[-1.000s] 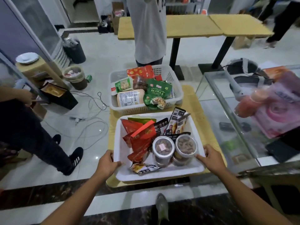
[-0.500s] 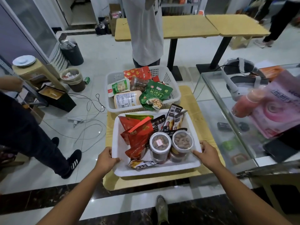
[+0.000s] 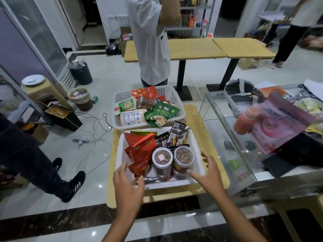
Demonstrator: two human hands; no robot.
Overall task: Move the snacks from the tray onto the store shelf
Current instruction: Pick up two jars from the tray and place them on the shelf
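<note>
A white tray (image 3: 196, 147) sits on a small yellow table (image 3: 208, 123) in front of me. It holds red snack bags (image 3: 141, 151), dark snack sticks (image 3: 177, 135) and two clear jars of nuts (image 3: 162, 160) with lids up. My left hand (image 3: 128, 186) hovers open over the tray's near left corner, fingers spread above a small packet (image 3: 151, 179). My right hand (image 3: 208, 172) hovers open at the tray's near right side, beside the right jar (image 3: 183, 157). Neither hand holds anything.
A white basket (image 3: 176, 100) with more snacks stands behind the tray. A glass display counter (image 3: 227, 130) with a pink bag and a red bottle is at the right. One person stands behind the basket, another's leg is at the left. Cables lie on the floor.
Both hands have let go of the tray's sides and moved inward over it with fingers spread. The view has tilted upward.
</note>
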